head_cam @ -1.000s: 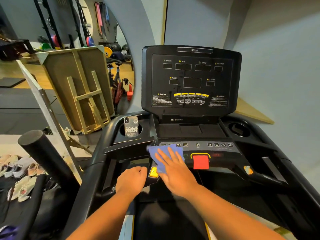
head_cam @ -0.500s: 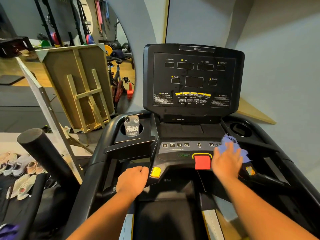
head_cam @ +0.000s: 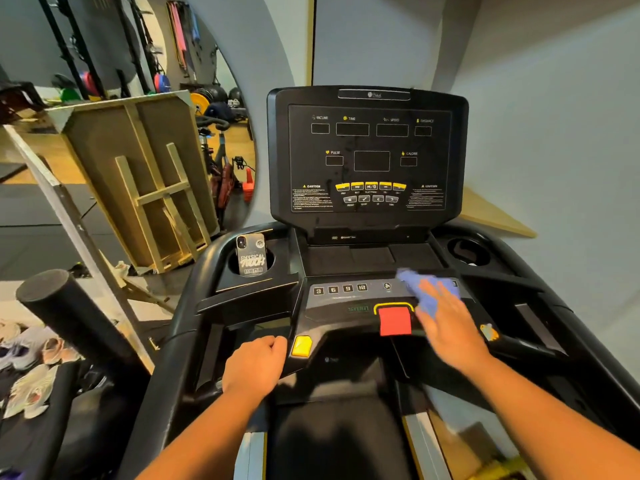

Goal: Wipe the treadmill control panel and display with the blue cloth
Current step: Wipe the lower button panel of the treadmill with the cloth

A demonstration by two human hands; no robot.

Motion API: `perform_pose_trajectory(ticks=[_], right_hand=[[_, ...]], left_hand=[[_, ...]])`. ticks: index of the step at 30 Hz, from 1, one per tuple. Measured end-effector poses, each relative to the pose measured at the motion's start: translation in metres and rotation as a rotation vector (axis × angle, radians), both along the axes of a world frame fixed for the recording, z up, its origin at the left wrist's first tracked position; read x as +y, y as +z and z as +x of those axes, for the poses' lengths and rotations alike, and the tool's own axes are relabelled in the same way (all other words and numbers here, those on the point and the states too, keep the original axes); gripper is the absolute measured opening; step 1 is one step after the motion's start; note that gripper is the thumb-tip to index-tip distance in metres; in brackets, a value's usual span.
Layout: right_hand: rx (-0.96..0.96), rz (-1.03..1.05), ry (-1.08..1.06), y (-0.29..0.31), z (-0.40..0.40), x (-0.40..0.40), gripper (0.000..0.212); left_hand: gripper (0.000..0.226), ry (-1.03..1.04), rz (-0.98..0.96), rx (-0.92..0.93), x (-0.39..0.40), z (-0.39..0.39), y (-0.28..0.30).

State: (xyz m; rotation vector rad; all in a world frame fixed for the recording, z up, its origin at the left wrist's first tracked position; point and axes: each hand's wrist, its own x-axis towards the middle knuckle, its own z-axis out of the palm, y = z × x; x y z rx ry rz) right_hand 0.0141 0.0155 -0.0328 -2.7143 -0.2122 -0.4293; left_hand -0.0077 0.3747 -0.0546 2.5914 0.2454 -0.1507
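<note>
The black treadmill display (head_cam: 369,157) stands upright ahead, with dark readout windows and yellow buttons. Below it lies the control panel (head_cam: 341,289) with numbered keys and a red stop button (head_cam: 394,320). My right hand (head_cam: 450,327) presses the blue cloth (head_cam: 420,284) flat on the right half of that panel, fingers spread over it; hand and cloth are motion-blurred. My left hand (head_cam: 256,365) is closed around the left handlebar grip (head_cam: 180,344), beside a yellow button (head_cam: 302,346).
A phone (head_cam: 251,259) stands in the left cup holder; the right cup holder (head_cam: 467,252) is at the far right. A wooden frame (head_cam: 145,181) leans at the left, a black foam roll (head_cam: 65,310) and shoes (head_cam: 27,355) lower left. Grey wall to the right.
My right hand swept the cloth from the panel's left side to its far right, then came back a little leftward. My left hand stayed on the grip.
</note>
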Motion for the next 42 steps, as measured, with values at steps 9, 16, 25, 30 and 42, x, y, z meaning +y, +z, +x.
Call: perform_pose_trajectory(ticks=[9,16,25,30,42], right_hand=[[0.124,0.018,-0.072,-0.001,0.024,0.125,0.058],[-0.018,-0.254,0.374,-0.024,0.016,0.059,0.058],[-0.097,-0.009,-0.215,-0.025,0.026,-0.005,0.045],[-0.010,-0.156,0.261,-0.022,0.024,0.027,0.060],[-0.059,-0.328,0.391,-0.020,0.040,0.072,0.063]], left_hand=[[0.038,0.031,0.054,0.010,-0.005,0.002,0.003],[0.040,0.067,0.077,0.082,-0.007,0.006,0.001],[0.038,0.167,-0.145,-0.019,-0.017,0.019,-0.002],[0.023,0.102,-0.086,-0.375,-0.029,0.051,0.009],[0.020,0.225,0.131,-0.486,-0.040,0.092,0.009]])
